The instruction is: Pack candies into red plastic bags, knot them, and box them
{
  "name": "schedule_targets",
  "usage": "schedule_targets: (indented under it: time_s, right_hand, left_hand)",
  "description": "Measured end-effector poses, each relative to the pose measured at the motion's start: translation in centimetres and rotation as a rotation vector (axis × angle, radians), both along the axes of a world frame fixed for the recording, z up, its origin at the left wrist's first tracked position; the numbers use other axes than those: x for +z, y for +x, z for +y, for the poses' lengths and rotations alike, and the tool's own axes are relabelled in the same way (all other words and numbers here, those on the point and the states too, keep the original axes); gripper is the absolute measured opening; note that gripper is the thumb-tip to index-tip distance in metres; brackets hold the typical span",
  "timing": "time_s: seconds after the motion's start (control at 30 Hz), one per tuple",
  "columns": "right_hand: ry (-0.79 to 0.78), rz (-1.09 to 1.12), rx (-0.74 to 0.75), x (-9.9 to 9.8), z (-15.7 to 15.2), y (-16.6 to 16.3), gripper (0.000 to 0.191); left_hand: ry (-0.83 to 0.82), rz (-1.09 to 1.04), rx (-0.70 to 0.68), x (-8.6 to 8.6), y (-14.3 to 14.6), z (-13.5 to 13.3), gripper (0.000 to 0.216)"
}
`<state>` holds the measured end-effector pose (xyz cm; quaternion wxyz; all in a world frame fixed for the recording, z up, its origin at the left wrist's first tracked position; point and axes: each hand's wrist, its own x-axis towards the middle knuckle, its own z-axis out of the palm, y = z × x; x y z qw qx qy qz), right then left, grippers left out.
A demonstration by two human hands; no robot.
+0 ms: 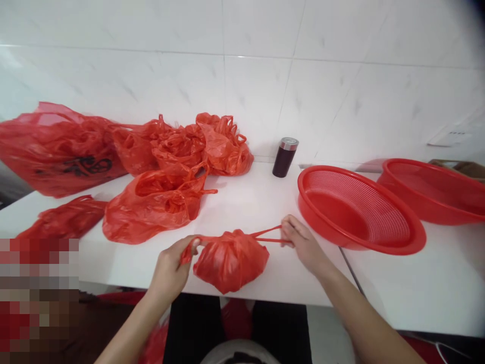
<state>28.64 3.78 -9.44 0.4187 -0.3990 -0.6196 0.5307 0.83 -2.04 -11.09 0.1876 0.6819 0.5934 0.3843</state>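
A full red plastic bag rests near the front edge of the white table, gathered tight at its top. My left hand is closed on one of its handles at the left. On the other side, my right hand grips the opposite handle, which is stretched taut in two strands. What the bag contains is hidden by the plastic. Just behind it lies another red plastic bag, loosely open at the top.
Several red bags line the wall at the back left, beside a large red bag with black print. A dark tumbler stands near the wall. Two red plastic baskets are at the right, the nearer basket perforated.
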Motion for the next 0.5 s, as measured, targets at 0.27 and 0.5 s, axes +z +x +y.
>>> schedule_targets:
  time_s: [0.27,0.5]
  right_hand:
    - [0.076,-0.269,-0.266,-3.9,0.8,1.4,0.024]
    - [0.207,-0.481,-0.013,-5.8,-0.8,-3.3,0.021]
  left_hand:
    - [0.110,-0.026,0.208,-4.8,1.3,0.1,0.031]
    - [-0.054,0.088,0.170,-4.4,4.4,3.2,0.033]
